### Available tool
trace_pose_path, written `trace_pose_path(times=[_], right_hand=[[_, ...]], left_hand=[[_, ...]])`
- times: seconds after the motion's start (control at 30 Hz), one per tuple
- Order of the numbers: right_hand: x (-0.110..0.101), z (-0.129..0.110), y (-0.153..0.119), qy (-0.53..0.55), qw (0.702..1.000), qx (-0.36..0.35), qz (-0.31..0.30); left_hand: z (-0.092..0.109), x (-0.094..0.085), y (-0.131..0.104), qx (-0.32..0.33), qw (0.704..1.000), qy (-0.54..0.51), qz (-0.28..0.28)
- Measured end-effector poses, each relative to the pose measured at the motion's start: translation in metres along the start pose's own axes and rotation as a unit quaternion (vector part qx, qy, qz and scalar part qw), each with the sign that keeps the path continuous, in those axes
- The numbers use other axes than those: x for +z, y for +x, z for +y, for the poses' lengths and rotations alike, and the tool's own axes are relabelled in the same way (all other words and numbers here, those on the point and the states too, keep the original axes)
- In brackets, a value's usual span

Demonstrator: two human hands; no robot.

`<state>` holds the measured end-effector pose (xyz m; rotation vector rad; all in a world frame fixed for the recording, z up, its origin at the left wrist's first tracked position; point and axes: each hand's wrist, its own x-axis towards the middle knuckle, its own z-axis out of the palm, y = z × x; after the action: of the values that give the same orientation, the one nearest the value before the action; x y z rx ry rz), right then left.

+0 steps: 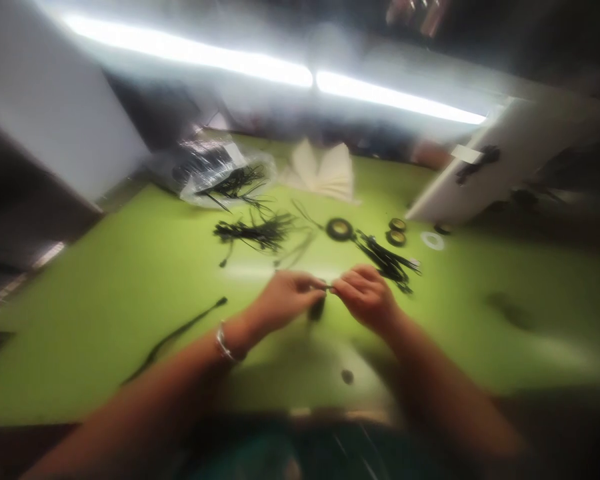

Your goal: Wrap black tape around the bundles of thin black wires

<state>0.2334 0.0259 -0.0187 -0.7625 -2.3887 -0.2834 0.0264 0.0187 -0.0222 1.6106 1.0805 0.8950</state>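
Centre of the frame, low over the green table (pixel 105 293): left hand (pixel 285 301) and right hand (pixel 367 297) meet fingertip to fingertip, both pinched on a thin dark wire (pixel 329 287) stretched between them — a short dark end hangs below at the gap. Held up off the surface and close together, likely so the small piece can be worked with both sets of fingertips; blur hides the exact grip. Bracelet (pixel 223 343) on the left wrist.

Just above right of the hands, a bundle (pixel 387 261) of black strands, within reach. Tape roll (pixel 340 229) above centre, two small rings (pixel 396 231) to its right, a white ring (pixel 433 241) further right. Loose black strands (pixel 257 233) upper centre-left, more in a clear bag (pixel 215 170) behind them. Folded pale paper (pixel 325 172) at top centre. White board (pixel 485 170) leans at upper right. One long black strand (pixel 180 333) lies lower left, beside the left forearm. Small dark dot (pixel 347 377) below the hands.

Nothing sits between the hands and the bundle — the table around them lies bare.
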Motion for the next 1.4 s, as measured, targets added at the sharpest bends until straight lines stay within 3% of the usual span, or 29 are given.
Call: trace_pose_path(times=[0.2, 0.3, 0.37, 0.43, 0.47, 0.53, 0.63, 0.7, 0.73, 0.77, 0.83, 0.93, 1.0, 1.13, 1.27, 1.4], right_hand=[[0.003, 0.008, -0.015, -0.054, 0.996, -0.073, 0.022], [0.005, 0.009, -0.015, -0.074, 0.992, -0.095, 0.043], [0.006, 0.009, -0.011, -0.056, 0.994, -0.082, 0.045], [0.005, 0.008, -0.004, 0.004, 0.999, -0.037, 0.021], [0.004, 0.006, -0.001, 0.046, 0.999, -0.003, 0.007], [0.001, 0.003, 0.005, 0.140, 0.986, 0.089, -0.021], [-0.003, -0.004, 0.011, 0.281, 0.930, 0.221, -0.087], [-0.005, -0.006, 0.013, 0.357, 0.884, 0.269, -0.136], [-0.006, -0.007, 0.014, 0.382, 0.867, 0.283, -0.150], [-0.007, -0.008, 0.014, 0.397, 0.856, 0.293, -0.155], [-0.008, -0.008, 0.015, 0.401, 0.852, 0.304, -0.145], [-0.010, -0.008, 0.015, 0.381, 0.872, 0.285, -0.119], [-0.010, -0.008, 0.015, 0.353, 0.894, 0.257, -0.101], [-0.008, -0.004, 0.012, 0.270, 0.944, 0.183, -0.052], [-0.005, 0.003, 0.008, 0.155, 0.985, 0.066, -0.038], [-0.004, 0.004, 0.004, 0.005, 1.000, -0.015, -0.012]], left_hand=[[0.005, -0.013, 0.005, -0.053, 0.997, 0.014, -0.058], [0.003, -0.014, 0.006, -0.046, 0.995, -0.010, -0.085], [0.002, -0.012, 0.004, -0.018, 0.998, 0.022, -0.059], [0.001, -0.007, 0.001, 0.057, 0.992, 0.116, 0.006], [0.001, -0.005, 0.000, 0.111, 0.976, 0.180, 0.046], [-0.001, -0.002, -0.003, 0.232, 0.915, 0.311, 0.112], [-0.005, -0.001, -0.006, 0.361, 0.807, 0.443, 0.151], [-0.008, -0.002, -0.006, 0.407, 0.768, 0.471, 0.151], [-0.009, -0.002, -0.006, 0.417, 0.765, 0.467, 0.153], [-0.009, -0.002, -0.005, 0.416, 0.775, 0.451, 0.153], [-0.008, -0.002, -0.002, 0.375, 0.834, 0.380, 0.142], [-0.005, -0.002, 0.002, 0.267, 0.936, 0.214, 0.087], [-0.003, -0.003, 0.004, 0.189, 0.974, 0.115, 0.038], [-0.003, -0.001, 0.003, 0.051, 0.997, -0.012, -0.056], [-0.002, -0.001, 0.002, 0.039, 0.999, 0.008, -0.026], [0.004, -0.006, 0.003, -0.012, 0.999, 0.029, -0.029]])
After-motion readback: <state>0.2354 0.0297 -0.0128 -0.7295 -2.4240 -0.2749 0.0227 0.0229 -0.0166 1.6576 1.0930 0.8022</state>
